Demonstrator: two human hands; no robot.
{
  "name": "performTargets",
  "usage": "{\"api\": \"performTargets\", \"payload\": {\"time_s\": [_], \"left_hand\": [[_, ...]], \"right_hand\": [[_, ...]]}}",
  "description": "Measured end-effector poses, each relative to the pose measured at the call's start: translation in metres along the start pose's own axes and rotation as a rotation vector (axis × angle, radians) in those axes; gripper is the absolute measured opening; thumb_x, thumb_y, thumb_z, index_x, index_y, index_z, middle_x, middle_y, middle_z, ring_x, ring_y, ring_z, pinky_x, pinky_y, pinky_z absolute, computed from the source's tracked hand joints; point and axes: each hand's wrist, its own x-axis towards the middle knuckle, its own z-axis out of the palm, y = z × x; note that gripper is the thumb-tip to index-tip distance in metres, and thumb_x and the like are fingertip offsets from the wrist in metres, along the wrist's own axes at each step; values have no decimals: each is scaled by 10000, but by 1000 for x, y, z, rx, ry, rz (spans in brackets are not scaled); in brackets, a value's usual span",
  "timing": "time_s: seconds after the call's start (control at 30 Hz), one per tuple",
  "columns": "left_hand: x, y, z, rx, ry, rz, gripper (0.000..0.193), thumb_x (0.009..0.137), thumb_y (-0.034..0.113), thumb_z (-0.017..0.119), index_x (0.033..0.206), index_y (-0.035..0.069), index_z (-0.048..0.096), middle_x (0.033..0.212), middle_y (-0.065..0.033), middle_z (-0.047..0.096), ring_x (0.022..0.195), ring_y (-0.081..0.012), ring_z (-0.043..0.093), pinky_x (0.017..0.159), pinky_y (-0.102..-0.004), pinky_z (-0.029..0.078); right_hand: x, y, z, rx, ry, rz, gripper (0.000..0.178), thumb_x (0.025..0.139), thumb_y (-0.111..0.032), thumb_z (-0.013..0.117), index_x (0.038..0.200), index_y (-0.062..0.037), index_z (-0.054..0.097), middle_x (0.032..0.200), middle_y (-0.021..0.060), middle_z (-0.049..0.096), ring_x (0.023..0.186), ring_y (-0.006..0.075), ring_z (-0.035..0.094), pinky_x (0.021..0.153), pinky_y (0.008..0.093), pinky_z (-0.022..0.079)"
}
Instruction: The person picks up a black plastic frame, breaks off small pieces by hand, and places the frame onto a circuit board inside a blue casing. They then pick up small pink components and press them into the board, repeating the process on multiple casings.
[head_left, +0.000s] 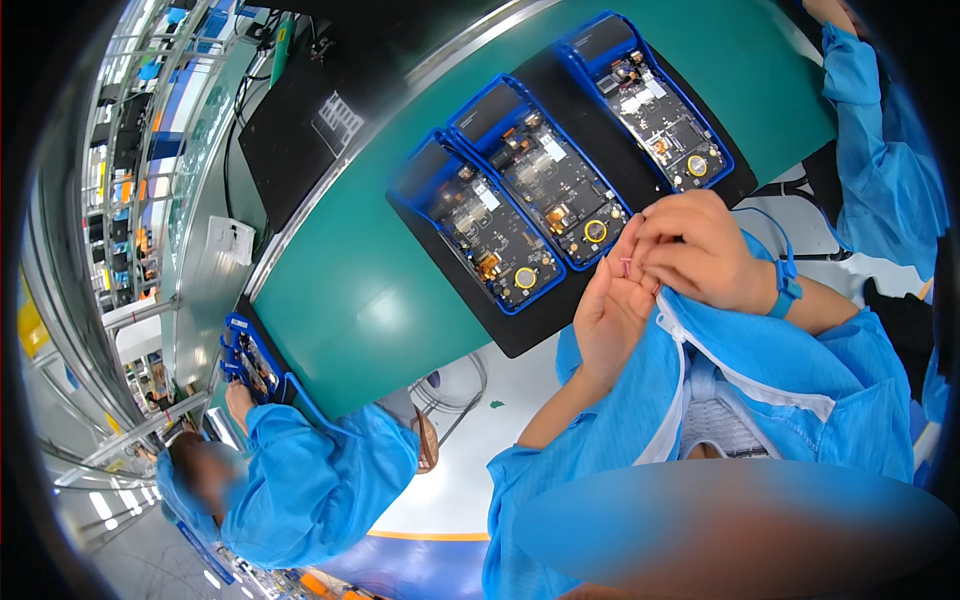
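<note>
Just off the near edge of the bench, my two hands meet with fingertips together. Between them shows a small pink piece (627, 266), too small to name. My left hand (610, 318) has its palm turned up and its fingers bent around the piece. My right hand (705, 248) is closed in a pinch over it from the right, with a blue wrist strap (788, 287) on that wrist. Beyond my hands lie three blue-framed housings with bare circuit boards: a left one (490, 235), a middle one (560, 185) and a right one (665, 115).
A black mat (515, 335) under the housings covers part of the green bench (345, 290). At the left, a co-worker in a blue smock (300, 480) handles another blue-framed unit (250, 365). Another person's blue sleeve (870, 150) is at right. A metal rail (310, 215) edges the bench.
</note>
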Motion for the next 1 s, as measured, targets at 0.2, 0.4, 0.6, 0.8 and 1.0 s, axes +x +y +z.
{"api": "performTargets", "payload": {"time_s": [0.2, 0.4, 0.6, 0.8, 1.0], "left_hand": [[-16, 8, 5, -36, 129, -3, 516, 990, 239, 267, 1419, -39, 196, 1484, -216, 213, 1379, -297, 243, 1143, -397, 195], [-25, 16, -3, 17, 224, -73, 498, 988, 196, 304, 1404, -62, 218, 1465, -240, 243, 1362, -311, 277, 1130, -406, 228], [-25, 20, -5, -54, 181, -111, 484, 986, 169, 313, 1397, -74, 237, 1452, -248, 269, 1356, -316, 285, 1116, -410, 258], [-25, 21, -13, -62, 151, -120, 492, 984, 169, 312, 1402, -76, 226, 1451, -239, 280, 1345, -307, 308, 1108, -394, 273], [-26, 23, -8, -73, 195, -151, 493, 986, 173, 304, 1409, -67, 223, 1456, -213, 289, 1338, -280, 327, 1096, -368, 296]], "right_hand": [[15, 4, 13, 117, 114, 344, 70, 734, -23, 646, 785, -16, 598, 957, 98, 581, 897, 263, 559, 792, 334, 435], [33, 6, 28, -137, 90, 338, 88, 723, -23, 653, 791, -16, 598, 981, 100, 579, 893, 269, 555, 761, 360, 425], [43, 3, 36, -250, 29, 336, 94, 688, -31, 666, 730, -22, 582, 970, 98, 565, 893, 274, 552, 752, 370, 432], [47, 2, 43, -334, 31, 312, 123, 645, -15, 665, 683, -27, 548, 967, 102, 563, 884, 276, 557, 729, 369, 456], [50, 2, 43, -372, 18, 299, 138, 626, -1, 659, 667, -28, 530, 953, 97, 559, 867, 270, 560, 718, 363, 462]]}}
